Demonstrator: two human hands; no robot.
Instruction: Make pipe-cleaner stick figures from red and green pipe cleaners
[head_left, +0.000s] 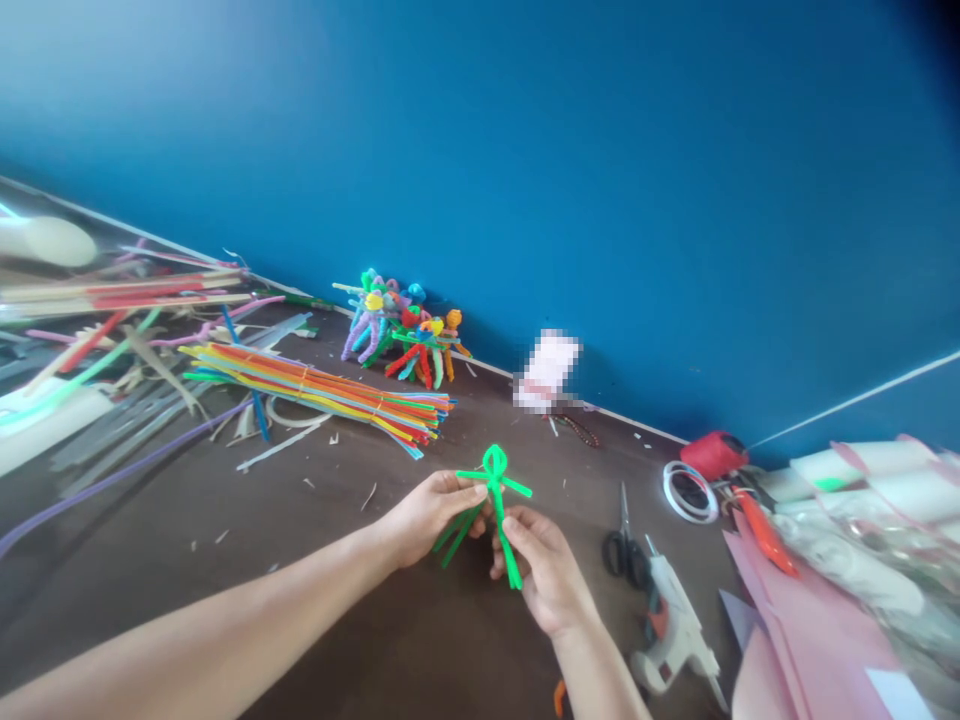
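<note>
Between my two hands is a green pipe-cleaner figure (494,470) with a looped head, two short arms sticking out sideways and long legs hanging down. My left hand (435,515) pinches it near the neck and one arm, thumb on top. Lower down, my right hand (541,565) has its thumb and fingers closed round one leg, whose end pokes out below the thumb. Another green strand slants down beneath my left fingers. Some fingertips are hidden behind the figure. It is held above the dark brown table (300,600).
A bundle of coloured pipe cleaners (330,390) lies ahead left, with finished pipe-cleaner figures (409,325) against the blue wall (525,180). Black scissors (622,545), a glue gun (679,620), a white ring-shaped roll (690,492) and pink sheets (810,620) lie right. Sticks and scraps (127,300) clutter the left.
</note>
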